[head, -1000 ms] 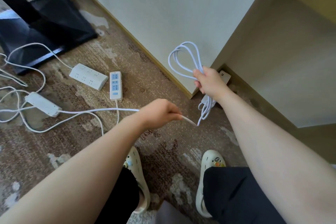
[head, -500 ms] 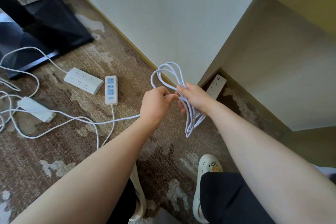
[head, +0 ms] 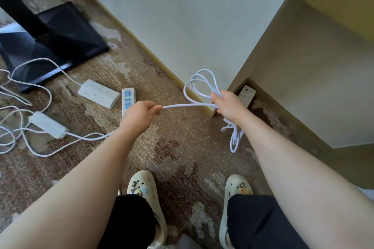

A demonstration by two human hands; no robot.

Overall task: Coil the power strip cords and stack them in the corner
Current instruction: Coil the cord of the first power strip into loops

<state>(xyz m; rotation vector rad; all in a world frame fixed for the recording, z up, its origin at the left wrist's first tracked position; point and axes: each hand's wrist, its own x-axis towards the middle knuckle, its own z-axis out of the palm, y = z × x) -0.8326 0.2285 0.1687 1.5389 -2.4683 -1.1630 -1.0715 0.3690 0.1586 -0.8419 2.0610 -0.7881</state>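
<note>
My right hand (head: 227, 105) grips a bundle of white cord loops (head: 199, 83); loops rise above the fist and more hang below it (head: 234, 137). A straight stretch of the same cord (head: 186, 105) runs left to my left hand (head: 141, 112), which pinches it. Behind that hand the cord trails along the carpet to a white power strip (head: 48, 124) at the left. A wide white power strip (head: 99, 93) and a narrow strip with blue sockets (head: 128, 97) lie on the floor farther back. Another white strip (head: 247, 95) lies in the corner behind my right hand.
Loose white cords (head: 26, 143) sprawl over the patterned carpet at the left. A black stand base (head: 56, 42) sits at the upper left. A white wall panel (head: 182, 16) and a beige cabinet side (head: 303, 66) form the corner. My two cream clogs (head: 145, 188) stand below.
My hands were together at the coil half a second ago. My left hand has since slid left along the cord, drawing a straight stretch between the hands; the right hand moved right with the loops.
</note>
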